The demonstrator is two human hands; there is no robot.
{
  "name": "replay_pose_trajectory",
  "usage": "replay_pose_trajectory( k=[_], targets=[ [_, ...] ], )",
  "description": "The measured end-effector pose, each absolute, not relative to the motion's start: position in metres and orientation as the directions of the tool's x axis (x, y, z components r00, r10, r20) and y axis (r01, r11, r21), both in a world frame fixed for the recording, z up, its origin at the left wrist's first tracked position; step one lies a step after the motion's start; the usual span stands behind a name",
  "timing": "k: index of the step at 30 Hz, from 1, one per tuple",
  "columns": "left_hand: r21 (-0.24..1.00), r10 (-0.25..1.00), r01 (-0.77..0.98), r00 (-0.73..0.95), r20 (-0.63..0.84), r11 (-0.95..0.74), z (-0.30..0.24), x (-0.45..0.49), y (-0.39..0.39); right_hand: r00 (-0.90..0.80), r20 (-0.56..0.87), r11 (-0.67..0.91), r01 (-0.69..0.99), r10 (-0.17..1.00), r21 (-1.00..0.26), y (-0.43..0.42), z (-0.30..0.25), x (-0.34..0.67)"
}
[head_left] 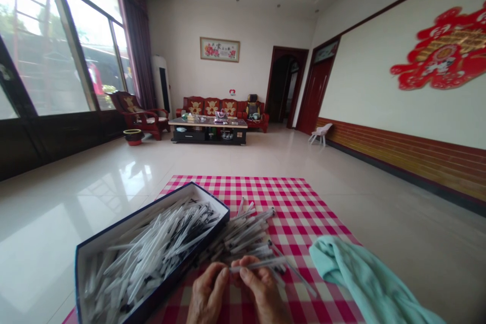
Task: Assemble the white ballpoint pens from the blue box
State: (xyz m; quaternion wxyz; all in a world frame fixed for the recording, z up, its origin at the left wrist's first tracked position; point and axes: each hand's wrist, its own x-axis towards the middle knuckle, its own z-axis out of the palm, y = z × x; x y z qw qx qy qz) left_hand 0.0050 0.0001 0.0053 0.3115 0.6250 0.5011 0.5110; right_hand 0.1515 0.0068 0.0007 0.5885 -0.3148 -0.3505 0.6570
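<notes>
Both my hands meet at the bottom middle of the view, over a red-and-white checked tablecloth [304,212]. My left hand [207,293] and my right hand [261,291] pinch a thin clear plastic pen tube [261,264] between fingertips, holding it level. Just beyond the fingers lies a loose heap of the same clear tubes [245,235] on the cloth. To the left stands a long dark-blue box [81,258], tilted across the table corner and filled with several more tubes [152,253].
A crumpled light-teal cloth [364,278] lies on the table at my right. Past the table stretches a shiny tiled floor [94,197], with a red sofa [220,107], a dark coffee table [208,129] and a small white stool [321,133] far off.
</notes>
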Motion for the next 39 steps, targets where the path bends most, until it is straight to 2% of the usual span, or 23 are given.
replay_pose_trajectory(
  k=[5,11,18,27,31,36,39],
  targets=[
    [0.894,0.940,0.340,-0.067,0.334,-0.293,0.002,0.009,0.004,-0.128,-0.006,-0.073,-0.523,0.992,-0.849,0.007,0.003,0.152],
    [0.928,0.965,0.307,-0.088,0.246,-0.209,0.008,0.009,0.002,-0.106,-0.005,-0.061,-0.539,0.994,-0.840,0.007,0.002,0.152],
    [0.938,0.968,0.243,0.026,0.249,-0.247,0.012,0.004,0.000,-0.109,-0.027,-0.084,-0.563,0.994,-0.822,0.007,0.002,0.151],
    [0.925,0.955,0.290,-0.091,0.283,-0.247,0.002,0.008,0.004,-0.113,0.007,-0.060,-0.578,0.994,-0.814,0.011,-0.004,0.152],
    [0.923,0.946,0.288,-0.124,0.298,-0.254,0.001,0.009,0.004,-0.088,-0.011,-0.065,-0.642,0.996,-0.764,0.013,-0.007,0.153],
    [0.911,0.953,0.298,-0.011,0.303,-0.286,0.004,0.005,0.003,-0.069,-0.076,-0.102,-0.732,0.995,-0.673,0.013,-0.006,0.152],
    [0.906,0.951,0.303,-0.006,0.311,-0.294,0.004,0.003,0.004,-0.049,-0.087,-0.095,-0.748,0.995,-0.657,0.013,-0.004,0.151]
  ],
)
